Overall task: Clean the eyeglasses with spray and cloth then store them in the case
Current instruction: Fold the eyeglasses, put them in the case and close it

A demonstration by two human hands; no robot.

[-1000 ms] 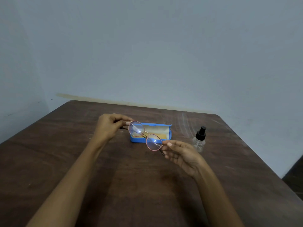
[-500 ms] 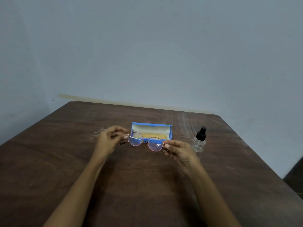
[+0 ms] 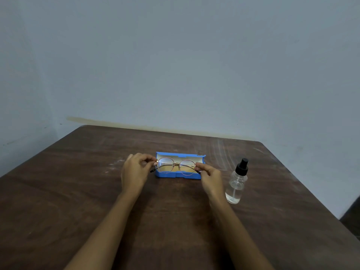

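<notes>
- Eyeglasses: round lenses, thin pinkish-gold frame, held level over the open case, lenses facing the camera. Temples look folded behind the lenses; dark temple tips stick out at both ends.
- Left hand: fingers and thumb pinched shut on the frame's left end, at the hinge. Arm comes in from 7 o'clock.
- Right hand: fingertips pinched on the frame's right end, same kind of grip. Arm comes in from 5 o'clock.
- Case: blue, open, pale lining, lid standing up at the far side. Sits mid-table at 12 o'clock from the hands. A yellowish patch shows in the tray through the lenses; could be a cloth, cannot tell.
- Whether the glasses touch the case tray or hang just above it: cannot tell from this angle. They overlap the opening fully, both ends inside the case's width.
- Spray bottle: clear body, black pump top, upright on the table at 3 o'clock from the case, near the right hand but apart from it. Some clear liquid at the bottom.
- Table: dark brown wood, scuffed, pale smears toward the far edge at 1 o'clock and small white specks at 10 o'clock from the left hand.
- Wall: plain grey-blue, with a yellowish strip along its base right behind the table's far edge.
</notes>
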